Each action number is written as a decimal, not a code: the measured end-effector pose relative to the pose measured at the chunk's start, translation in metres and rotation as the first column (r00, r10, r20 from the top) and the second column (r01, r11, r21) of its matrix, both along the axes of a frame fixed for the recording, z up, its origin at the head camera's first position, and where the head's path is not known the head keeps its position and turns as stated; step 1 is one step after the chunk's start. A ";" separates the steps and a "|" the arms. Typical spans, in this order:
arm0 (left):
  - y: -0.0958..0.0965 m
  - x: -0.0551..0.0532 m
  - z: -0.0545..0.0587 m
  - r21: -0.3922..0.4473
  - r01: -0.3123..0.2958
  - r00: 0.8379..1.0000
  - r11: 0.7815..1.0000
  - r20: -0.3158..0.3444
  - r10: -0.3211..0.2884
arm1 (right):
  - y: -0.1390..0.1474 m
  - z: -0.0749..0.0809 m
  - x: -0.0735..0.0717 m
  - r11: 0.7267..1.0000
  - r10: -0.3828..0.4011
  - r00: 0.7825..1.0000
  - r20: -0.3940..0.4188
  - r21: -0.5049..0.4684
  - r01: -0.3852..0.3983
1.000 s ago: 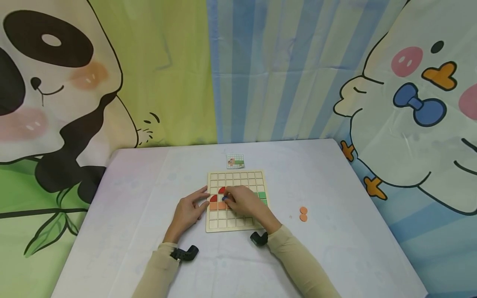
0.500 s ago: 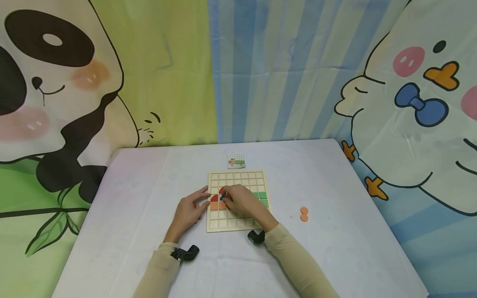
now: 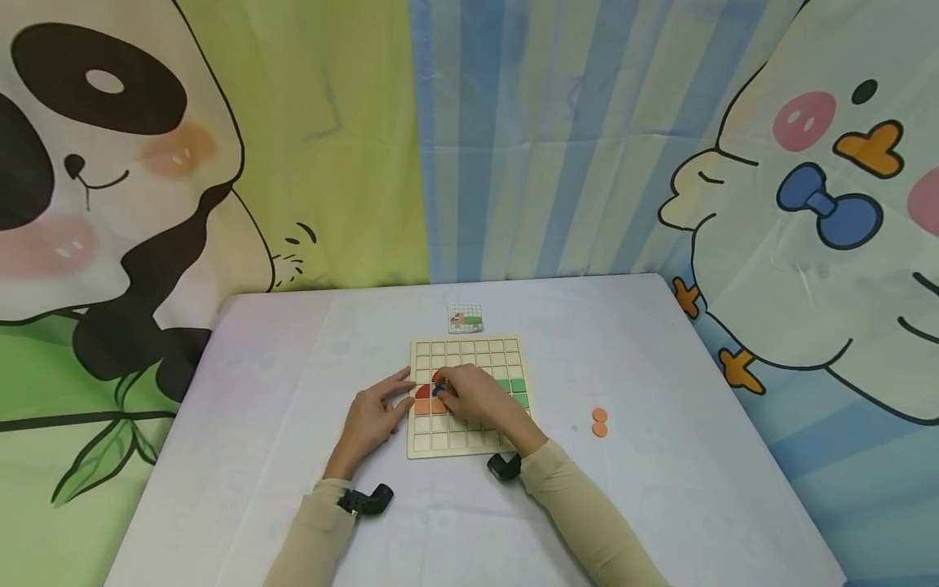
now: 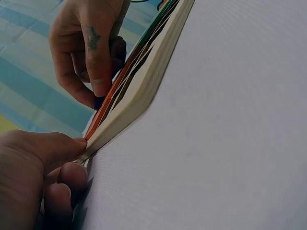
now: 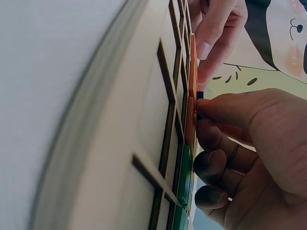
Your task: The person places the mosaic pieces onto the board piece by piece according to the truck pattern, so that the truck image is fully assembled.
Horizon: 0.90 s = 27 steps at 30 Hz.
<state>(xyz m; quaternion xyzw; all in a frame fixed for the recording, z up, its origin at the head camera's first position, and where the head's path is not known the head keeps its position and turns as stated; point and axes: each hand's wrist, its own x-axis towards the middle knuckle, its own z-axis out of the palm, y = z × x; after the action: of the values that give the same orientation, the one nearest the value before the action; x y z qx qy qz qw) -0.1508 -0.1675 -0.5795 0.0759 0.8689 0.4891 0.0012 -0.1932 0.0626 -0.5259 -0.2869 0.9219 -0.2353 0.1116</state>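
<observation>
A wooden grid board lies on the table, with red, orange and green pieces set in it. My right hand is over the board's left-centre part and pinches a small blue piece between thumb and fingers. In the right wrist view, that blue piece is down at the board's surface beside an orange tile; its shape is mostly hidden. My left hand touches the board's left edge with thumb and fingers. A red piece shows near those fingertips.
Behind the board lies a small picture card with a grid pattern. Two round orange pieces lie on the white table to the right. Green tiles fill cells at the board's right.
My right hand has shifted slightly left with the blue piece over the last second, then stays nearly still. The left hand stays at the board's edge.
</observation>
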 end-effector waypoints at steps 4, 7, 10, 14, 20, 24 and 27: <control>0.001 0.000 0.001 0.003 -0.002 1.000 1.000 0.000 0.002 | 0.002 0.001 0.000 1.000 0.010 1.000 -0.011 -0.008 -0.011; 0.001 0.000 0.002 0.004 -0.005 1.000 1.000 0.004 0.005 | 0.005 0.002 0.000 1.000 0.019 0.999 -0.026 -0.020 -0.020; 0.002 -0.001 0.001 0.006 -0.012 1.000 1.000 0.007 0.012 | 0.011 0.005 0.000 0.999 0.013 0.999 -0.043 -0.032 -0.015; 0.003 -0.001 -0.001 -0.009 -0.023 1.000 1.000 0.000 0.023 | 0.022 0.011 0.001 0.999 -0.016 0.999 -0.050 -0.033 0.014; 0.003 0.001 -0.001 -0.026 -0.038 0.999 0.999 -0.021 0.038 | 0.045 0.013 0.007 0.997 -0.073 0.996 -0.042 -0.027 0.072; 0.003 0.001 -0.001 -0.031 -0.041 0.998 0.999 -0.040 0.039 | 0.061 0.014 0.013 0.994 -0.104 0.993 -0.047 -0.030 0.103; 0.002 0.001 -0.001 -0.035 -0.040 0.999 0.999 -0.037 0.038 | 0.072 0.014 0.017 0.991 -0.128 0.991 -0.047 -0.030 0.126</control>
<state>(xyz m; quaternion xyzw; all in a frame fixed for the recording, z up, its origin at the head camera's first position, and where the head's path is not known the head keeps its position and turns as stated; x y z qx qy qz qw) -0.1495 -0.1652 -0.5804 0.0679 0.8787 0.4719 -0.0230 -0.1762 0.1343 -0.5119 -0.2347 0.9374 -0.2475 0.0700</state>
